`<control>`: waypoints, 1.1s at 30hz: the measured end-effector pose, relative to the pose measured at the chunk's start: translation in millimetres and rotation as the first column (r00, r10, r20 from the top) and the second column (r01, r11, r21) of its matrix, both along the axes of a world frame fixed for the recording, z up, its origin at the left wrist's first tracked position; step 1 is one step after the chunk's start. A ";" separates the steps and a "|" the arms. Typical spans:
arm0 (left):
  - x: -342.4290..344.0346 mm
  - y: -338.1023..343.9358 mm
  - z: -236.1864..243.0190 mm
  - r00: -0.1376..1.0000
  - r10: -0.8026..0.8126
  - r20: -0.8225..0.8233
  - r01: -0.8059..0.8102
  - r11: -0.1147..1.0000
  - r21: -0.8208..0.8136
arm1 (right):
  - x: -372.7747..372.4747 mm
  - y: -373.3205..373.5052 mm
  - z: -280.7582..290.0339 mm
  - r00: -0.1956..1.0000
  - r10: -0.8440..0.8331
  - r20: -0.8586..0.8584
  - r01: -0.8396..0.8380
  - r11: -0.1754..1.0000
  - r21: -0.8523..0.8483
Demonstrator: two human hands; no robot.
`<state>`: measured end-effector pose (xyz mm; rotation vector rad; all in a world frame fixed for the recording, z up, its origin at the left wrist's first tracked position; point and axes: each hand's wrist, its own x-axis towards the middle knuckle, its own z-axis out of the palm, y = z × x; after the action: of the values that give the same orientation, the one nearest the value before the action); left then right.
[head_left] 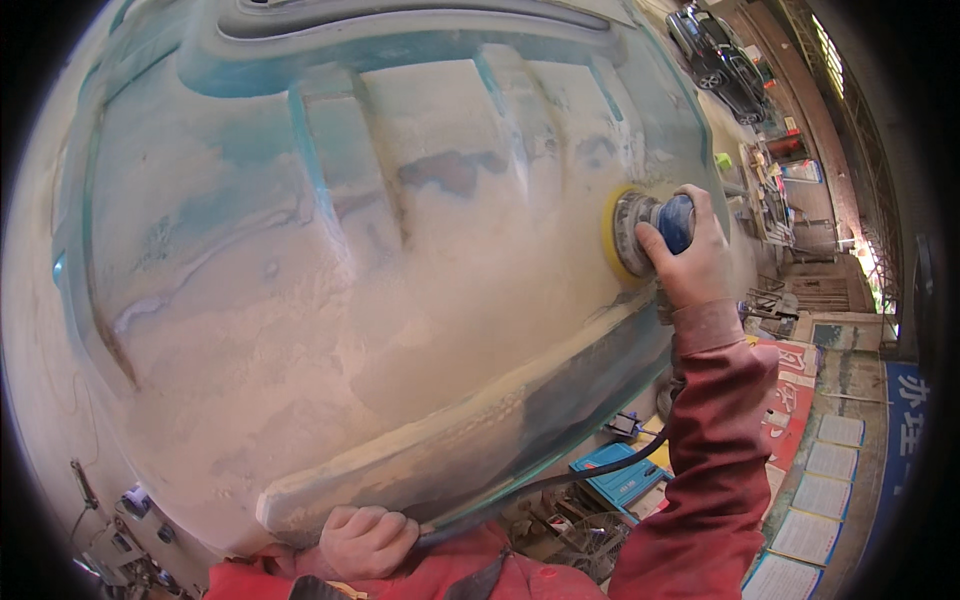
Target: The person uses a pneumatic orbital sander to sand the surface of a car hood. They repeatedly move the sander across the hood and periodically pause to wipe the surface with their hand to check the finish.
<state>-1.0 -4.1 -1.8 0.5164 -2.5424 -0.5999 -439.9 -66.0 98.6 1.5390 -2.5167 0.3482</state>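
My right hand [698, 258] is closed around a round sander [635, 225] with a blue top and a yellow pad. The pad stands against the right part of a large panel [420, 330] of a vehicle's body. Patchy beige filler and dust cover much of the panel, with teal paint showing above and at the edges. A dark hose [575, 477] hangs by my right forearm and curves down to my left hand [368, 541]. The left fingers are curled around the hose, close under the panel's lower lip [400, 455].
A blue flat box [618, 473] lies below the panel at the right. A black car [722, 62] stands at the far right, with cluttered shelves below it. White sheets [832, 460] line the right-hand wall near a blue banner [903, 440]. Tools lie at the lower left.
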 end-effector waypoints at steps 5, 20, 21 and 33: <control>-0.3 -0.1 5.1 1.000 -0.002 0.024 0.002 1.000 0.005 | 22.1 14.1 -6.2 0.979 0.189 0.075 -0.189 0.982 -0.003; -2.6 -3.0 6.9 1.000 0.008 0.021 -0.008 1.000 -0.003 | 25.6 19.4 -12.7 0.974 0.210 0.085 -0.208 0.978 -0.031; -2.3 -3.9 7.0 1.000 0.001 0.012 -0.001 1.000 0.009 | 21.2 17.3 -11.4 0.982 0.169 0.080 -0.168 0.985 -0.025; 0.9 -3.0 6.8 0.999 -0.012 0.047 0.010 0.999 0.031 | -6.6 23.2 -14.3 0.968 0.249 0.016 -0.249 0.968 -0.027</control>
<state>-0.1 -7.0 5.0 0.5337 -2.5860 -0.6388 -446.6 -42.8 84.3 1.8545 -2.3252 0.4270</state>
